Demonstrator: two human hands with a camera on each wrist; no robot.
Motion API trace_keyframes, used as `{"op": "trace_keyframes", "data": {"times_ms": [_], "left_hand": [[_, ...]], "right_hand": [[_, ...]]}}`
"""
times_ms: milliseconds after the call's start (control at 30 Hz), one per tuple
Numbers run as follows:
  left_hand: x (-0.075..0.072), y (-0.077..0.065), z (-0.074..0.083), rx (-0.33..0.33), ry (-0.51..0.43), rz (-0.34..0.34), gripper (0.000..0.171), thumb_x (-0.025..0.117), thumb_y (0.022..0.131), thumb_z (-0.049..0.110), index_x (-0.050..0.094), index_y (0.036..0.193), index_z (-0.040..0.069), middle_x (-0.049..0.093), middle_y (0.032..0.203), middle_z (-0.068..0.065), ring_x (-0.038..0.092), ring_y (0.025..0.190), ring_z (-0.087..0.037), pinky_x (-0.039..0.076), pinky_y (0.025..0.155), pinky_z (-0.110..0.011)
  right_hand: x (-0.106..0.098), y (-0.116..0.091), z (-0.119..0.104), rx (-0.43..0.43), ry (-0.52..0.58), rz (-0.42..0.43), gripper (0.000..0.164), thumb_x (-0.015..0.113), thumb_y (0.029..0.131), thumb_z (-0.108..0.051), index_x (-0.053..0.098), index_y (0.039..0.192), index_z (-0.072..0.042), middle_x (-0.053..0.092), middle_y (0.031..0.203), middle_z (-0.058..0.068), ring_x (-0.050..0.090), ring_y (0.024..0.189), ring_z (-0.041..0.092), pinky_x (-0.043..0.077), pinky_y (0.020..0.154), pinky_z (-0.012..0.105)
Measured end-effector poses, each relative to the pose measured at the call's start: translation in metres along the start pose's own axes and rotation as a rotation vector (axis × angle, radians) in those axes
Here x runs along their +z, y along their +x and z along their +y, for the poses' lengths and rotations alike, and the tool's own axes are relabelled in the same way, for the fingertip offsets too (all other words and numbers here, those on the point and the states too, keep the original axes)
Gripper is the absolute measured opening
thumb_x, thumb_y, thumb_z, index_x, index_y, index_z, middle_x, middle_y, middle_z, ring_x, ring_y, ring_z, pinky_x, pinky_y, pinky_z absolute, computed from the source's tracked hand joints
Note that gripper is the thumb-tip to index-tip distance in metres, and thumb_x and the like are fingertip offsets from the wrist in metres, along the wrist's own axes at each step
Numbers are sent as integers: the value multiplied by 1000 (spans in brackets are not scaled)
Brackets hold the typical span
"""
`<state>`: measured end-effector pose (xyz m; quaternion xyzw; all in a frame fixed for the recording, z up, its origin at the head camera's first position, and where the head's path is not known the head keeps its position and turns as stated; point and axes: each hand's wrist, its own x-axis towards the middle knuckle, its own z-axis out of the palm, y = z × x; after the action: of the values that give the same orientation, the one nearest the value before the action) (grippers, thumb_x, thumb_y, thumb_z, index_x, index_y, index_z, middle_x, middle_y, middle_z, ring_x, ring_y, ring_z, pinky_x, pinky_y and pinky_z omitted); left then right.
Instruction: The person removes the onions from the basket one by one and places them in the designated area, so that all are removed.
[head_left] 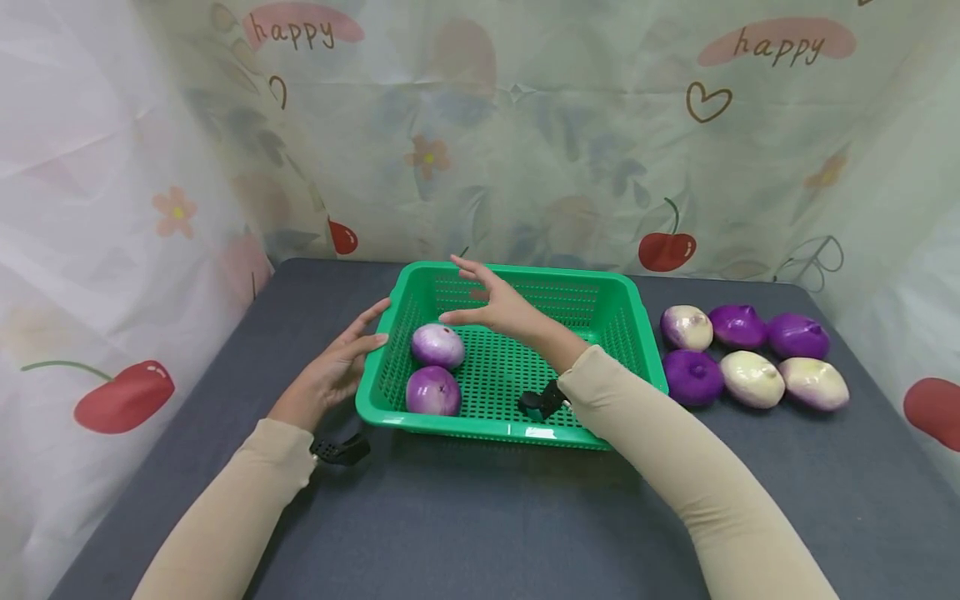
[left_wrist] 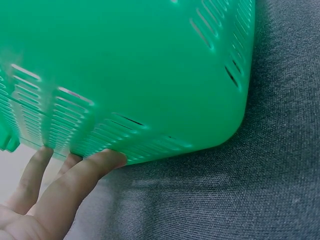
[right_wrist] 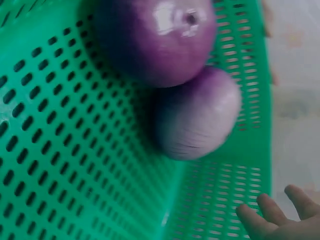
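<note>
A green plastic basket [head_left: 510, 427] with slotted walls stands at the middle of the table. Inside, at its left end, lie two purple-and-white turnips, the paler turnip [head_left: 438, 346] behind the more purple turnip [head_left: 433, 391]. My left hand [head_left: 337, 367] is at the basket's left side, thumb by the rim; in the left wrist view its fingers [left_wrist: 75, 182] touch the outer wall. Over the basket my right hand [head_left: 498, 308] hovers with fingers spread and nothing in it. The right wrist view shows its fingertips [right_wrist: 265, 215] above the basket's far wall, beyond both turnips.
Several more turnips sit in two rows right of the basket, among them a deep purple turnip [head_left: 693, 377] close to its wall and a whitish turnip [head_left: 752, 379]. A dark grey cloth [head_left: 480, 517] covers the table. Printed curtains [head_left: 525, 167] hang behind and at both sides.
</note>
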<state>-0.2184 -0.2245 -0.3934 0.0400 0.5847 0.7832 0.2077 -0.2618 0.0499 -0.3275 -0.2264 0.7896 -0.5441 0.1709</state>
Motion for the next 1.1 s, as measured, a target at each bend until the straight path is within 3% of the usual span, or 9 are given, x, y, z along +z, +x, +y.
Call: {"op": "trace_keyframes", "data": {"times_ms": [300, 500, 667, 867, 1100], "left_hand": [[-1, 1, -1, 9, 8, -8, 59, 45, 103, 12, 23, 152, 37, 43, 132, -4, 63, 108, -18, 56, 84, -41], [1, 0, 0, 8, 5, -5, 60, 45, 103, 12, 21, 152, 36, 41, 134, -4, 62, 108, -18, 56, 84, -42], [2, 0, 1, 9, 20, -6, 60, 45, 103, 13, 20, 153, 37, 40, 136, -5, 62, 109, -17, 56, 84, -42], [2, 0, 1, 12, 26, -9, 61, 44, 103, 12, 17, 153, 35, 40, 134, -4, 62, 108, -17, 56, 83, -41], [3, 0, 1, 6, 15, -3, 62, 44, 103, 11, 18, 153, 35, 42, 132, -4, 62, 108, -17, 56, 83, -40]], "right_hand": [[15, 15, 16, 116, -8, -137, 86, 73, 86, -25, 21, 155, -28, 18, 160, 10, 24, 144, 39, 32, 111, 54], [17, 18, 25, 201, -7, -260, 86, 71, 88, -22, 18, 156, -25, 15, 160, 11, 22, 146, 31, 28, 114, 52], [21, 19, 28, 240, -46, -333, 89, 73, 87, -24, 17, 156, -26, 18, 158, 9, 29, 142, 26, 31, 113, 49], [28, 22, 27, 211, -163, -330, 86, 74, 86, -26, 23, 155, -24, 26, 152, 11, 41, 130, 23, 38, 108, 41], [29, 23, 24, 220, -225, -226, 75, 77, 83, -22, 39, 148, -20, 39, 142, 15, 49, 117, 23, 47, 92, 33]]}}
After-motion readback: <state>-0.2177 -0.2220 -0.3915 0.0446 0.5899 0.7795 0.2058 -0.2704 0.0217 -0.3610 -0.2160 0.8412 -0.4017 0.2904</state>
